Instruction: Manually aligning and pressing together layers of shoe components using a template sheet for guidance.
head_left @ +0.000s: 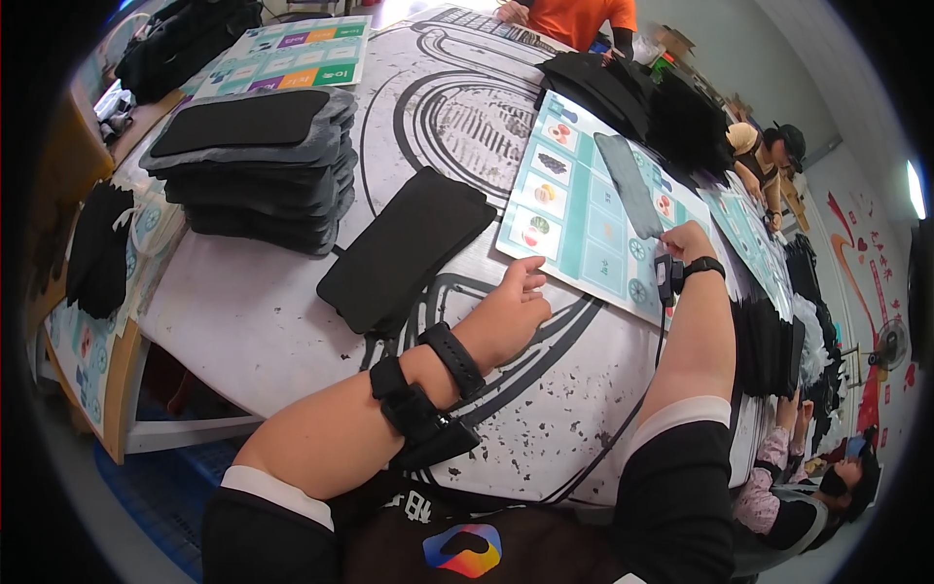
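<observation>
My right hand (687, 241) pinches the near end of a thin, narrow grey strip (628, 183), which lies over a printed teal-and-white board (592, 261) with pictures of fruit. My left hand (512, 310) is empty, its fingers apart and loosely bent, beside the board's near left corner. Left of that hand, a small stack of flat black fabric pieces (404, 251) lies slanted on the table. Farther left stands a taller pile of dark grey and black pieces (258, 185), with one black piece on top. What the flat pieces are for does not show.
The white table (224, 307) bears black line drawings and worn spots. Another printed board (292, 54) lies at the far left. Black fabric heaps (686, 117) sit beyond my board. A person in orange (574, 19) is across the table; others work at the right. A cable (632, 419) runs along my right forearm.
</observation>
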`<control>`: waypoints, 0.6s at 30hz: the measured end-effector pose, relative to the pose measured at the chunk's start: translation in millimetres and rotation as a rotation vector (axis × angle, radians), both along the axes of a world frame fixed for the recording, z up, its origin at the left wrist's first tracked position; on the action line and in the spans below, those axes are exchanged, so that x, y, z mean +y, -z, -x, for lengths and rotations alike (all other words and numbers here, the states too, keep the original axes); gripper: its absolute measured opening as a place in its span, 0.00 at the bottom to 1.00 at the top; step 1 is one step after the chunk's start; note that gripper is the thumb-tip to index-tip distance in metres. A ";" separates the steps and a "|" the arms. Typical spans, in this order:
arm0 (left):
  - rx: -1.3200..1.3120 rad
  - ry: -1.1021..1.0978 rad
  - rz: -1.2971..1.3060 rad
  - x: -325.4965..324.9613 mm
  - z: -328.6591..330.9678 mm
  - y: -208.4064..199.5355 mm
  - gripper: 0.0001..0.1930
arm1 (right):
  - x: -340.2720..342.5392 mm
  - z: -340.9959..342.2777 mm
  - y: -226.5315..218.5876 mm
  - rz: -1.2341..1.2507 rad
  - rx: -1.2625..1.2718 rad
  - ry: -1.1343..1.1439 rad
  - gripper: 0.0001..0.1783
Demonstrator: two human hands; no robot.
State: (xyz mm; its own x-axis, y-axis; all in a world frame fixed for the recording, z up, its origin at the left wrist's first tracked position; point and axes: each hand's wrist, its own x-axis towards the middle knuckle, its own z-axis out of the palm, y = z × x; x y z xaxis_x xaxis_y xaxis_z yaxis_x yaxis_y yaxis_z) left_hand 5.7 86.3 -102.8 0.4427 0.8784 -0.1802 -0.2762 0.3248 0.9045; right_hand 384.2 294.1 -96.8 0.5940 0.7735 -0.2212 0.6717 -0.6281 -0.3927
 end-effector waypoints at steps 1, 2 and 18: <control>-0.002 -0.003 0.000 0.2 -0.6 -1.5 0.32 | 0.6 -2.3 -1.1 0.001 -0.030 -0.009 0.11; 0.006 -0.002 -0.004 0.0 -0.9 -3.2 0.32 | 4.8 -3.0 -3.0 0.000 -0.030 -0.003 0.11; -0.005 0.022 -0.010 -1.4 -4.2 -4.6 0.32 | -9.5 -19.0 12.4 -0.087 0.176 -0.007 0.10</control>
